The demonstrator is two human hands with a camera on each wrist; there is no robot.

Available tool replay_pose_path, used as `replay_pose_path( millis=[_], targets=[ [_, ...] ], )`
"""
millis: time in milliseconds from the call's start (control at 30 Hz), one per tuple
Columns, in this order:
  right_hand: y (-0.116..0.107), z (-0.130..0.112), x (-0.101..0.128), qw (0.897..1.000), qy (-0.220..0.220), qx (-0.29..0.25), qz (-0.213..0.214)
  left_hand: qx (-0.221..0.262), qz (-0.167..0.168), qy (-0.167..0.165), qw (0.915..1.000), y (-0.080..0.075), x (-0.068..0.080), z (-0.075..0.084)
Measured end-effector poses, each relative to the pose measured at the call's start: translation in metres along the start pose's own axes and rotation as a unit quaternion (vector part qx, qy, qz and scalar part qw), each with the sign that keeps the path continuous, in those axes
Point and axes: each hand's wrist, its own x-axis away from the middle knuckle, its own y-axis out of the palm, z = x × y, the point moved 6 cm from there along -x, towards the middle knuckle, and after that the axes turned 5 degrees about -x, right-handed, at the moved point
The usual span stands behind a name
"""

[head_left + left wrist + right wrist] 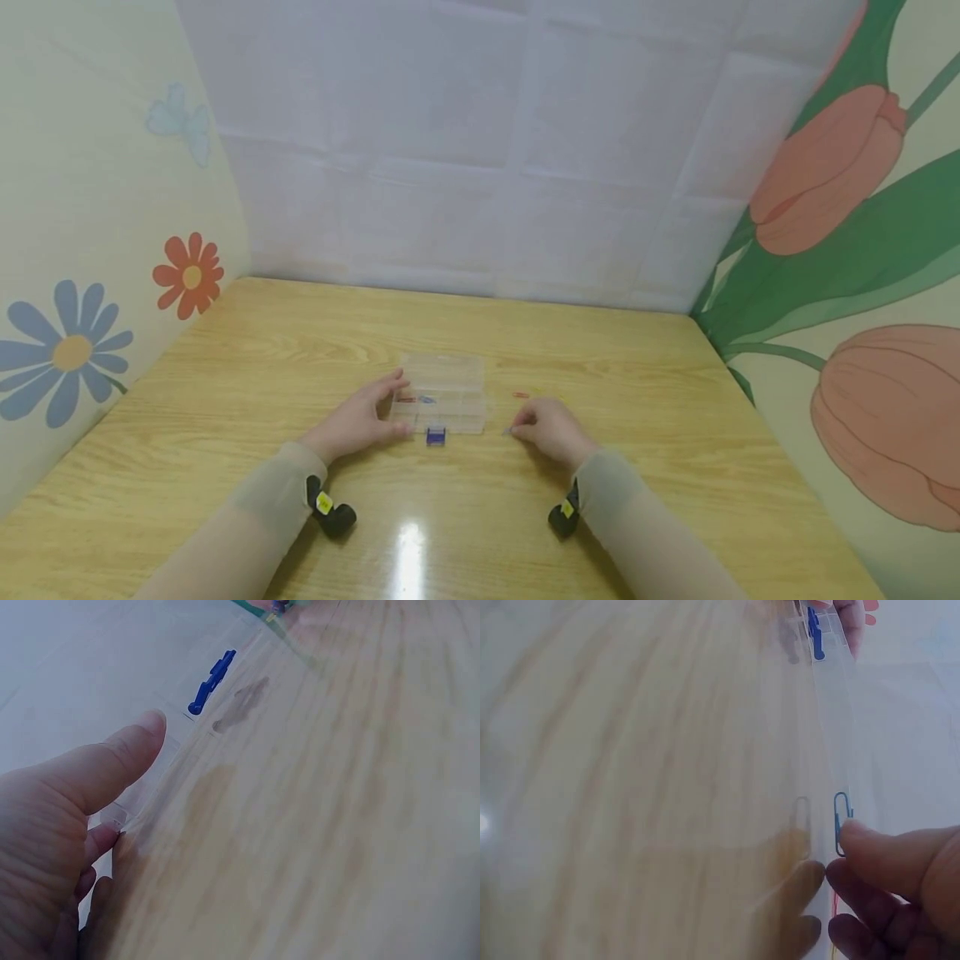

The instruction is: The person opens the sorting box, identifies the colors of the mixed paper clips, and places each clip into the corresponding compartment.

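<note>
You have a narrow gap of bare table (480,500) between the clear box (465,423) and your right hand (551,429), which pinches a blue paper clip (836,825). Your left hand (356,423) blocks the box's left end, and a blue latch (436,437) juts from its near edge. Nearer, you could pass between your forearms. A red clip (521,395) lies just beyond your right hand; a white backdrop (480,208) bounds the far side.

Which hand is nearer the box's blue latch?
Left: the left hand holds the clear box, thumb just left of the blue latch; the right hand pinches a blue paperclip beyond the box's right end.
</note>
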Motion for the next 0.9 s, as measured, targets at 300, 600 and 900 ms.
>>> replay_pose_path(
  millis=[300, 600, 900],
  targets=[
    [-0.007, 0.0, 0.002, 0.999, 0.0, -0.021, 0.035, 0.003, 0.001, -0.004, 1.0, 0.0, 0.0, -0.001],
    [-0.009, 0.0, 0.003, 0.996, 0.021, -0.076, 0.047, 0.002, 0.002, -0.005, 1.0, 0.001, -0.002, -0.002],
    [-0.013, -0.003, 0.002, 0.994, 0.02, -0.089, 0.058, -0.001, 0.003, -0.005, 1.0, 0.0, -0.001, -0.001]
  ],
)
